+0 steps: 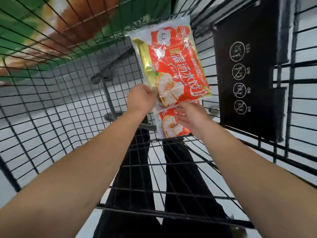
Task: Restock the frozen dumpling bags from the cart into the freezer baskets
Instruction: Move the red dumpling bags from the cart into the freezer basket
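Down inside the wire cart, the upper dumpling bag, red and gold with clear plastic edges, lies tilted against the far right of the mesh, overlapping a second dumpling bag nearer the person. The left hand has its fingers curled at the upper bag's near left corner, apparently pinching its edge, though the fingertips are hidden behind the knuckles. The right hand lies with fingers spread and fairly straight, flat on the second bag, touching it rather than gripping. Both forearms stretch forward and down over the cart's near rim. A black panel with round prohibition signs hangs on the cart's right side. No freezer basket shows, so the restocking looks unfinished: at least these two bags remain to be lifted out.
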The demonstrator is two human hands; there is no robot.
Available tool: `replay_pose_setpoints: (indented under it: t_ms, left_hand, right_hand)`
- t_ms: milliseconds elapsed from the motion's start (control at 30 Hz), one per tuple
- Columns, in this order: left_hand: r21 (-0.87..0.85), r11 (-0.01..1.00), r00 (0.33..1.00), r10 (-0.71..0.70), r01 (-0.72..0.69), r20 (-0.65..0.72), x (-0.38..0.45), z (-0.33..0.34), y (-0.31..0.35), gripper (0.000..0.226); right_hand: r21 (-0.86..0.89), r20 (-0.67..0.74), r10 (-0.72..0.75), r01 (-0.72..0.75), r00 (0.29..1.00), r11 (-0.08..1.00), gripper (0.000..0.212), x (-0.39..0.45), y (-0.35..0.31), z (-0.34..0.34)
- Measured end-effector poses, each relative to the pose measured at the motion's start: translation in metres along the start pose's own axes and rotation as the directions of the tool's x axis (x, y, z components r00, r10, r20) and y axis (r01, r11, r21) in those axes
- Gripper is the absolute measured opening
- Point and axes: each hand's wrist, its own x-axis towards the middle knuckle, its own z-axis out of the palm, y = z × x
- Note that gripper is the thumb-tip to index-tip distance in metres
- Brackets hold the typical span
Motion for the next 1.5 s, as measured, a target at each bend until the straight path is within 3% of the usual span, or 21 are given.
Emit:
replay_pose_setpoints:
  t_ms: [133,233,300,367,433,500,567,600,667,767,967,1167,1233,1300,1500]
  left_hand:
    - [-0.022,0.996,0.995,0.091,-0.090,0.031,-0.002,-0.002,-0.010,0.034]
    - [-0.132,0.991,0.989,0.037,-0.018,0.145,-0.029,0.001,-0.023,0.030]
    - [-0.236,0.969,0.958,-0.007,0.078,0.288,-0.052,0.003,-0.035,0.027]
    - [-0.157,0.982,0.912,-0.032,0.104,0.408,-0.066,0.000,-0.044,0.025]
    - [-0.055,0.996,0.947,-0.046,0.067,0.318,-0.066,-0.006,-0.050,0.027]
    - [-0.085,0.995,0.997,-0.057,0.060,0.043,-0.054,-0.018,-0.051,0.026]
    - [-0.150,0.988,0.983,-0.060,0.034,-0.176,-0.030,-0.031,-0.051,0.016]
    - [-0.144,0.989,0.980,-0.059,0.031,-0.188,-0.017,-0.036,-0.050,0.018]
    - [-0.191,0.981,0.998,-0.050,0.042,-0.041,0.012,-0.041,-0.047,0.024]
    - [-0.365,0.916,0.969,-0.086,0.169,0.233,0.034,-0.032,-0.047,0.017]
    - [-0.505,0.768,0.901,-0.215,0.394,0.377,0.016,-0.012,-0.094,0.012]
    - [-0.663,0.655,0.928,-0.195,0.364,0.317,-0.021,-0.029,-0.114,0.018]
    - [-0.718,0.616,0.946,-0.185,0.323,0.267,-0.034,-0.049,-0.114,0.013]
    - [-0.757,0.589,0.958,-0.132,0.283,0.255,-0.049,-0.076,-0.114,0.006]
    - [-0.850,0.490,0.974,0.003,0.195,0.225,-0.104,-0.156,-0.119,0.019]
  right_hand:
    - [0.261,-0.015,0.022,-0.017,1.000,0.965,0.013,0.012,0.009,0.007]
    - [0.415,-0.046,0.055,-0.031,0.997,0.909,0.025,0.017,0.015,0.010]
    - [0.428,-0.064,0.070,-0.036,0.995,0.903,0.023,0.016,0.022,0.009]
    - [0.322,-0.152,0.036,0.015,0.988,0.947,0.011,0.017,0.031,0.003]
    - [0.141,-0.281,-0.003,0.044,0.960,0.989,0.014,0.018,0.033,-0.007]
    - [0.048,-0.372,-0.040,0.063,0.928,0.997,0.016,0.022,0.031,-0.017]
    - [-0.031,-0.408,-0.075,0.068,0.910,0.997,0.012,0.026,0.029,-0.025]
    - [-0.071,-0.416,-0.094,0.071,0.905,0.995,0.012,0.028,0.029,-0.027]
    - [-0.098,-0.396,-0.114,0.081,0.911,0.992,0.018,0.029,0.030,-0.030]
    - [-0.047,-0.359,-0.116,0.106,0.926,0.993,0.012,0.029,0.032,-0.029]
    - [-0.048,-0.409,-0.119,0.109,0.905,0.993,0.024,0.016,0.034,-0.028]
    - [-0.047,-0.431,-0.113,0.103,0.895,0.994,0.009,-0.015,0.028,-0.004]
    - [-0.036,-0.433,-0.127,0.123,0.893,0.992,0.016,-0.032,0.026,0.007]
    - [-0.049,-0.414,-0.156,0.149,0.897,0.988,0.011,-0.056,0.022,0.021]
    - [-0.032,-0.336,-0.252,0.257,0.908,0.966,0.015,-0.128,0.011,0.056]
